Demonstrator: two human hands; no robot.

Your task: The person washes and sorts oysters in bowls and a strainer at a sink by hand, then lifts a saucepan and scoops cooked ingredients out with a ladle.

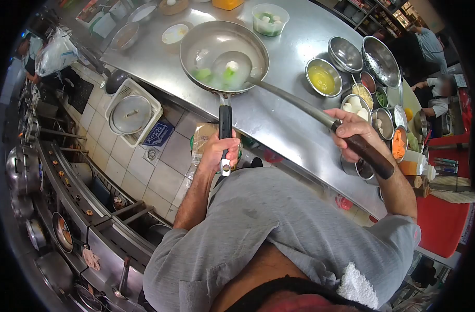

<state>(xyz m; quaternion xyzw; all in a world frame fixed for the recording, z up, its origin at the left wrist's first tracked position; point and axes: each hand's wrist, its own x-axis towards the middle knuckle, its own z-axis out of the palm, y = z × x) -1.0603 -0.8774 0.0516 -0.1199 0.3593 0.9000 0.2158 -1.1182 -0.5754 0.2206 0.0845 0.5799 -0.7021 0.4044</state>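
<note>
My left hand [219,149] is wrapped round the black handle of a frying pan [209,42], which sits at the edge of a steel table [294,57]. My right hand [358,133] grips the dark handle of a long metal ladle [295,100]. The ladle's bowl is inside the pan, in cloudy, steaming liquid. A white piece [232,66] with a green piece [228,74] below it shows in the ladle. Another pale green piece [202,74] lies to its left in the pan.
Right of the pan stand a bowl of yellow liquid [321,77], empty steel bowls [345,53] and several ingredient containers. A clear tub [270,20] is behind the pan. Below left are a lidded pot [130,114] in a white crate and a stove [76,205]. Other people work at the sides.
</note>
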